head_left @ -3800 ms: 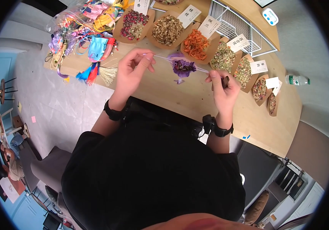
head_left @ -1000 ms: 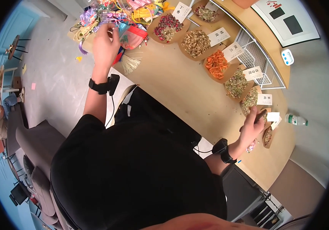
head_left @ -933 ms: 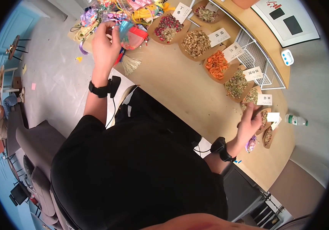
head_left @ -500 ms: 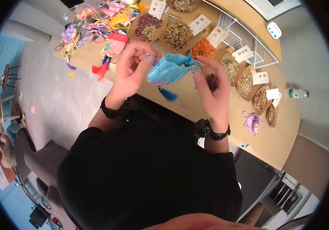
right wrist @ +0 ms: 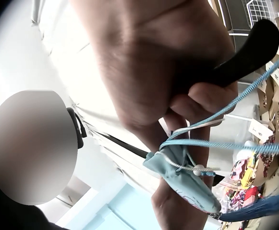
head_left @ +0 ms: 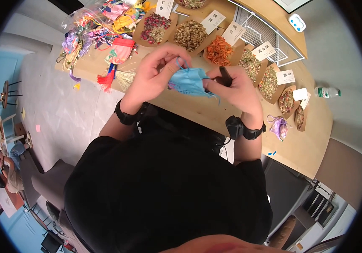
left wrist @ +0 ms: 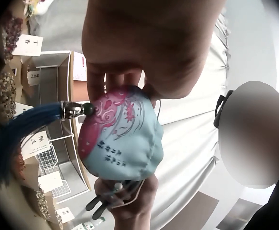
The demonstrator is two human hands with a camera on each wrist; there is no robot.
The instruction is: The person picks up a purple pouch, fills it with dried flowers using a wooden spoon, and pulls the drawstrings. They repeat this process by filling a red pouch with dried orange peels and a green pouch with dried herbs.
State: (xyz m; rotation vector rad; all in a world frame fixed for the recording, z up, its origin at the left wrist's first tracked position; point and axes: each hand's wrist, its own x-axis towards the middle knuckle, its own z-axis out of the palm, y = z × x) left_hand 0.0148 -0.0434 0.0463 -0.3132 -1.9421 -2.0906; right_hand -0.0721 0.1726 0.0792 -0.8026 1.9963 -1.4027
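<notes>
A light blue drawstring pouch (head_left: pixel 190 81) is held up between both hands above the table. My left hand (head_left: pixel 160 74) pinches it at its left end, near a blue cord loop. In the left wrist view the pouch (left wrist: pixel 125 134) shows pink printing and dark characters, with a dark blue tassel (left wrist: pixel 29 129) hanging from it. The right hand (head_left: pixel 239 89) has thumb and fingers at the gathered mouth, by the cords (right wrist: pixel 225 142). That same hand keeps a dark tool (head_left: pixel 224 76) in its grip; its flat rounded end (right wrist: pixel 259 45) sticks out, and its kind is unclear.
A purple pouch (head_left: pixel 278 127) lies on the table at the right. Paper trays of dried herbs and petals (head_left: pixel 219 50) with label cards curve along the back. Colourful pouches and tassels (head_left: pixel 105 38) are heaped at the left. A wire rack (head_left: pixel 259 36) stands behind; a bottle (head_left: pixel 327 92) is at far right.
The purple pouch, earlier stretched between both hands, now lies at the right. My left hand has taken the blue pouch from the heap to the middle, where the right hand has joined it.
</notes>
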